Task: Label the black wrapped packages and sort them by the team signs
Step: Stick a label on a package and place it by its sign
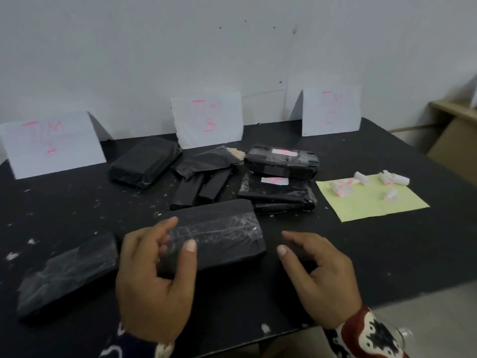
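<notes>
Black table (361,254), white wall behind; whole view soft w/ motion blur.

Far left: sign A (53,143) leans on the wall, pink "TIM" readable, the letter under it smeared, so "A" is only a guess from order. Near left: flat pkg (67,275), black wrap w/ clear tape, unlabelled, edges blurred.

Left hand (152,280) grips the left end of the front pkg (219,233): thumb on top, fingers curled round the far edge, the end under the palm hidden. Tape strip runs along its top; no label seen on it.

Behind: a bulky pkg (144,165) between sign A and sign B (207,120), "TIM B" legible. In front of sign B a loose black-wrapped heap (206,162) w/ 2 narrow bars (201,189) sticking out toward the camera; a pale scrap at its back edge, can't tell what.

Right of that, a stack (278,182) of 2 or 3 pkgs, count unclear as the lower ones are half covered. The top 2 carry white labels (282,152) w/ pink marks, unreadable.

Right hand (320,277) hovers over the table just right of the front pkg, fingers relaxed and spread, holding nothing; patterned sleeve (371,334) cut by the frame.

Far right: yellow sheet (374,205) w/ 4 or so rolled labels (392,178), pink marks, text too small. Sign C (331,112) faint, "C" barely visible. Cardboard box (456,140) cut off at the edge.
</notes>
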